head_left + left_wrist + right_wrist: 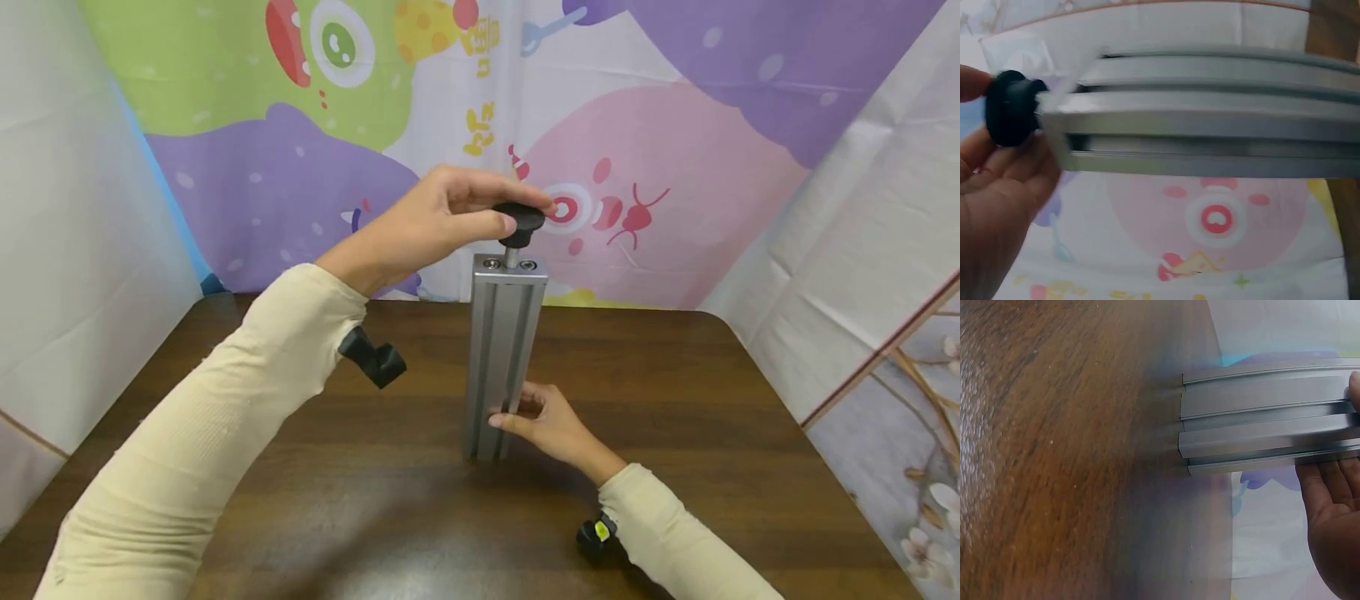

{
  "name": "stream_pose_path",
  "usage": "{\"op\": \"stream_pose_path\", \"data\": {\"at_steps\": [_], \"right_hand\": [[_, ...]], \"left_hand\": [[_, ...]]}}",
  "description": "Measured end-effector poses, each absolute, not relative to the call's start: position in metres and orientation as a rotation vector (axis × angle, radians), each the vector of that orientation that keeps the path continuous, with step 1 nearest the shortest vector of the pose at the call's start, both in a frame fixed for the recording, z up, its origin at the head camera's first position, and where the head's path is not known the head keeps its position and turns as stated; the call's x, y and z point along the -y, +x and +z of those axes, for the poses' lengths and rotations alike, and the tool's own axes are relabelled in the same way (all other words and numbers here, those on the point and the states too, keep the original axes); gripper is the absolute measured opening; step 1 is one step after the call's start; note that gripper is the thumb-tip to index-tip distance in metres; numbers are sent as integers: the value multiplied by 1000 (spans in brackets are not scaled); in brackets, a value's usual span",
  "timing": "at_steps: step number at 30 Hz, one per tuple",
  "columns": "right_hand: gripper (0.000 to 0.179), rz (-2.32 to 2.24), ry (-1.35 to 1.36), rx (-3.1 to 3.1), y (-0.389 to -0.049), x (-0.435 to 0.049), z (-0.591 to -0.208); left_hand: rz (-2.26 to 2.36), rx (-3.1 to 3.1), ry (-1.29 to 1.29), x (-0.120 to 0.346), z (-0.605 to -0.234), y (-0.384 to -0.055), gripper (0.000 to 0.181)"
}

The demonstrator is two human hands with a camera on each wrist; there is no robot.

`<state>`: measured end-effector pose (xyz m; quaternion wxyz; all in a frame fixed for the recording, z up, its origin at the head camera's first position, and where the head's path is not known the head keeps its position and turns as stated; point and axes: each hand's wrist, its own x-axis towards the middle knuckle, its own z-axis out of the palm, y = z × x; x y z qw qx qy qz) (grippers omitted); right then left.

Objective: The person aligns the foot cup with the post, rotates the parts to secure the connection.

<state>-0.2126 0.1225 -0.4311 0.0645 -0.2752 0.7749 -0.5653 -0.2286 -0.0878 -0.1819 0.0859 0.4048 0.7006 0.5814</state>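
Observation:
A grooved aluminum extrusion post (501, 358) stands upright on the wooden table. On its top end plate are two screws and a short metal stem carrying a black round knob (525, 218). My left hand (442, 212) pinches the knob between thumb and fingers; the left wrist view shows the knob (1013, 107) between them. Lower down, my right hand (551, 425) grips the post from the right, thumb on the near face and fingers behind. In the right wrist view the post's foot (1210, 444) is at the tabletop, with my right hand (1338, 512) around it higher up.
The dark wooden table (337, 500) extends around the post. A cartoon-print cloth (637, 167) hangs behind its back edge, and pale sheets (90, 208) hang at both sides. Black straps (372, 358) stick out from both sleeves at the wrists.

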Motion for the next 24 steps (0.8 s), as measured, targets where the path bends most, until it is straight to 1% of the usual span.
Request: {"op": "stream_pose_path", "data": {"at_steps": [6,9,14,18,21,24], "right_hand": [[22,-1713,-837,-2343,-214,-122,-433],[22,-1719,-847,-2345,-214,-121,-434],[22,-1726,-859,-2334,-213,-121,-432],[21,-1746,-871,-2318,-213,-122,-432],[20,-1765,-884,-2297,-214,-122,-433],[22,-1775,-889,-2277,-213,-121,-433]], "left_hand": [[1743,-2046,1262,89,-189,-234,38],[1703,-2130,1266,90,-187,-232,37],[1486,-2706,1309,82,-179,-219,29],[1161,-3207,1401,73,-177,-208,33],[1041,-3337,1458,70,-179,-202,35],[1074,-3307,1478,70,-180,-201,29]]}}
